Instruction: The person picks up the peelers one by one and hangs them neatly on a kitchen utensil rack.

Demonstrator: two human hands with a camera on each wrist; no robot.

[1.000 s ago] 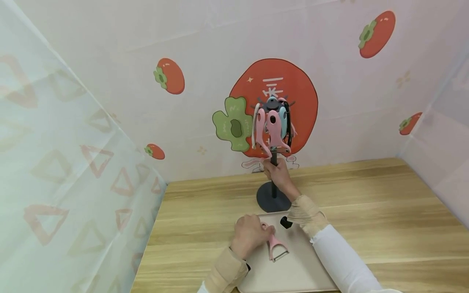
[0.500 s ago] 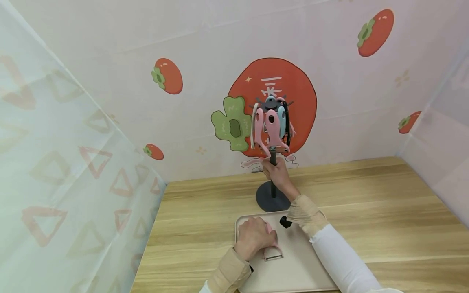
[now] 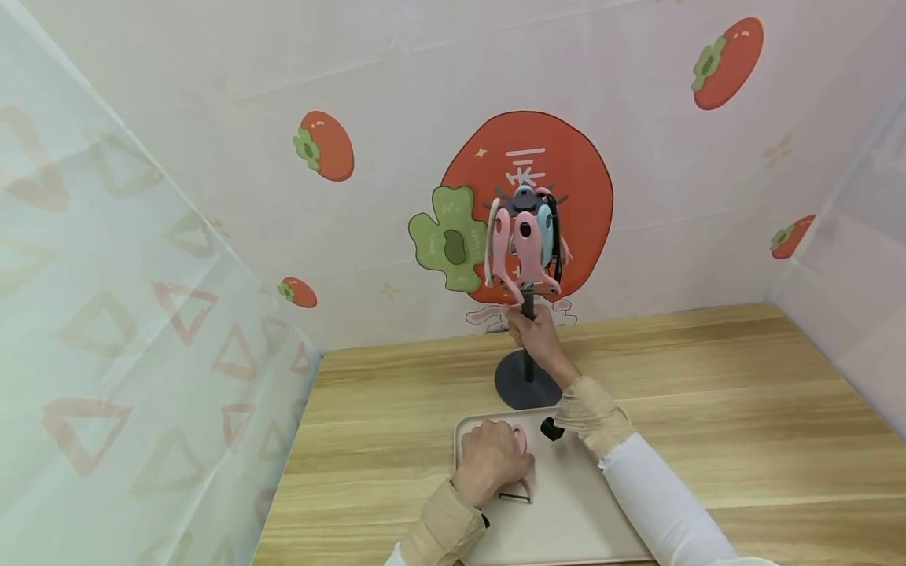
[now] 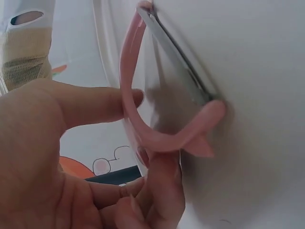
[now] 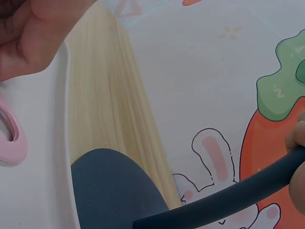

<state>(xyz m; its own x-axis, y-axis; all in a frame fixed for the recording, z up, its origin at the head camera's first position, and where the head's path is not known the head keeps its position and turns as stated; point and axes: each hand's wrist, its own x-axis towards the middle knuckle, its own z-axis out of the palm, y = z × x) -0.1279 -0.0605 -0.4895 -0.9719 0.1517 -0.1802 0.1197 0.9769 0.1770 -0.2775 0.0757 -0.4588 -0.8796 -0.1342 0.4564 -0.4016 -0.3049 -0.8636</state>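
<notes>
In the head view, a pink Y-shaped peeler [image 3: 520,439] is held by my left hand [image 3: 488,460] at the light tray. The left wrist view shows my thumb against one arm of the peeler's pink fork, fingers below it, and the metal blade [image 4: 178,59] facing the tray surface. Farther back, my right hand [image 3: 535,334] grips the dark post of a stand [image 3: 520,389] just under its hanging peelers. Pink peelers [image 3: 528,244] hang in front, with a light blue one [image 3: 546,236], a black one and a white one around them.
The beige tray [image 3: 566,511] lies on the wooden table [image 3: 375,424], right in front of the stand's round base. A small black object [image 3: 552,428] shows beside the right sleeve. Behind the table stands a wall cloth [image 3: 382,157] with persimmon prints.
The peeler has turned in my left hand: its blade end swung leftward and its looped handle end came out to the right. My right hand stays on the post.
</notes>
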